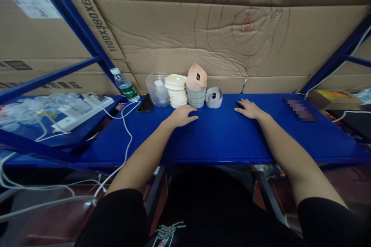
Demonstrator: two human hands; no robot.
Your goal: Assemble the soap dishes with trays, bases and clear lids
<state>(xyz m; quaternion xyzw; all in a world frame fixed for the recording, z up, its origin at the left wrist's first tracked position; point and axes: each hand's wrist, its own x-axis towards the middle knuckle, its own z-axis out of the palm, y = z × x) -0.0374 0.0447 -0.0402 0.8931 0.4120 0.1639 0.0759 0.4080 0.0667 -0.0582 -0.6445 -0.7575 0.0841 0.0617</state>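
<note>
My left hand (pixel 183 115) rests on the blue tabletop (pixel 217 139), thumb apart from the fingers, holding nothing. Just behind it stand a stack of cream plastic lids (pixel 177 92) and a stack of green pieces (pixel 196 97) topped by tilted pinkish pieces (pixel 197 78). Beside these sits a grey rounded piece with a dark slot (pixel 213 98). Clear plastic bowls (pixel 158 90) are nested at the left end of the row. Farther right, my right hand (pixel 247 109) lies on the table with its fingers spread and nothing in them.
A water bottle (pixel 125 85) and a black phone (pixel 145 103) stand left of the bowls. White cables (pixel 130 135) cross the table's left side. A pixelated dark object (pixel 300 109) lies at right, near a cardboard box (pixel 333 100). Cardboard (pixel 174 27) closes off the back.
</note>
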